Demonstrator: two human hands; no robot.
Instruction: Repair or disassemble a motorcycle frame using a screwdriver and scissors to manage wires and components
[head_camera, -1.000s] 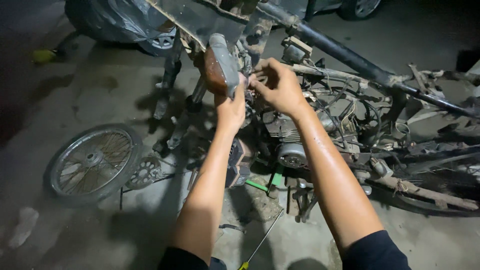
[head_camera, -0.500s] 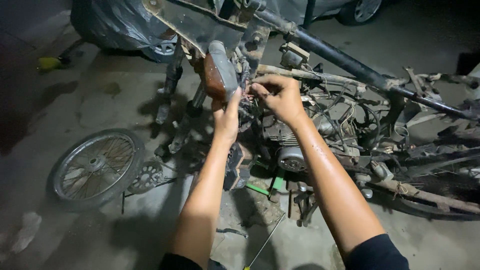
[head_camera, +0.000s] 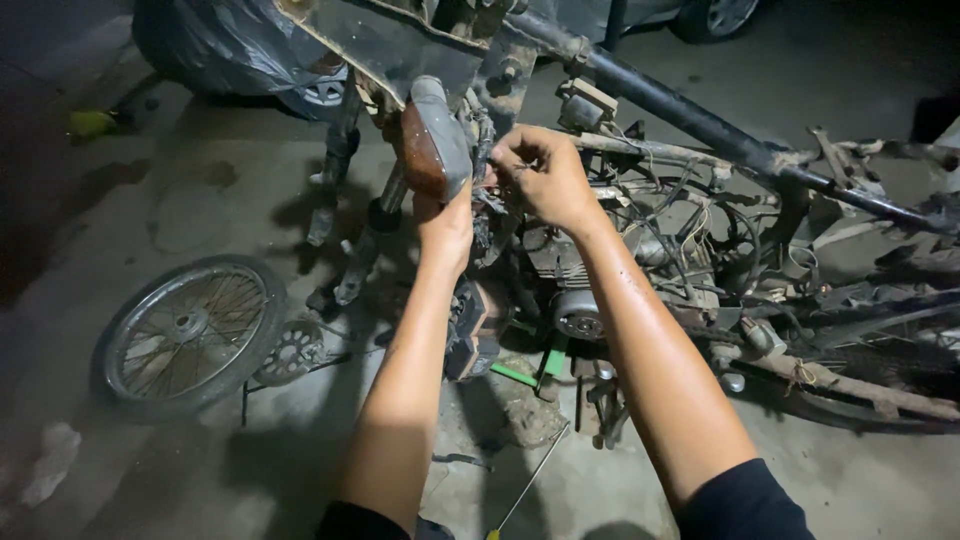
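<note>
A stripped, rusty motorcycle frame stands on a concrete floor, its engine and loose wiring exposed. My left hand reaches up behind a rusty brown and grey part near the steering head; its fingers are hidden by that part. My right hand is closed, fingertips pinched on something small among the wires just right of that part. What it pinches is too small to make out.
A spoked wheel and a sprocket lie on the floor at left. Green tools and a screwdriver lie under the engine. A dark covered vehicle stands at the top left. The rear frame with a tyre fills the right.
Both hands have stayed at the steering head. My right hand has closed tighter and shifted slightly left toward the rusty part. The view has tilted a little.
</note>
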